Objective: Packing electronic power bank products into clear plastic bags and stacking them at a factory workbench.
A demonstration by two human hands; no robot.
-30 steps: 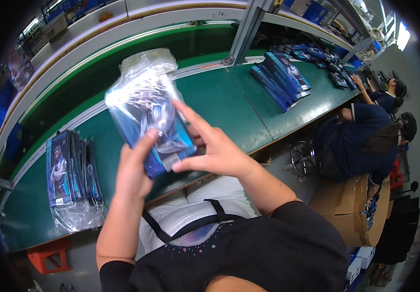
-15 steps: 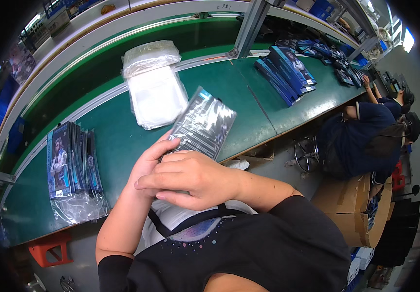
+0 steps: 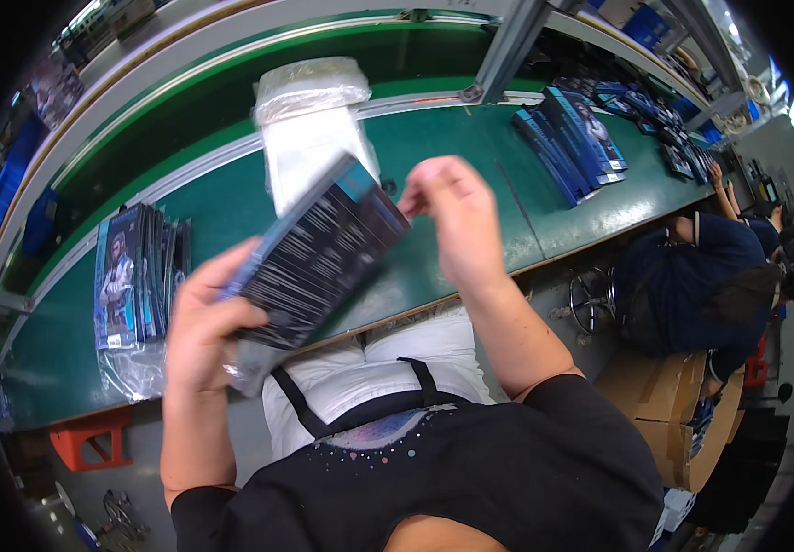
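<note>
My left hand [image 3: 202, 327] grips the lower left end of a flat dark box [image 3: 328, 253] with a blue corner and pale print. Loose clear plastic [image 3: 254, 363] hangs from the box's lower end, by that hand. Held tilted, the box hovers over the near edge of the green table. Just off its right corner is my right hand [image 3: 459, 216], slightly blurred, fingers drawn together in a pinch; whatever lies between them is too small to make out. Behind the box lies a stack of clear plastic bags [image 3: 309, 152], partly covered by it.
Bagged boxes [image 3: 130, 285] stand at the table's left end. Unbagged blue boxes [image 3: 572, 147] are piled to the right, with more dark packages [image 3: 641, 110] beyond. A metal post [image 3: 512, 51] rises at the back. A person [image 3: 691, 285] sits right, near a cardboard carton [image 3: 659, 405].
My right hand has moved from across my left wrist to the box's right corner. The box has turned and come nearer and left, its dark printed face showing more clearly.
</note>
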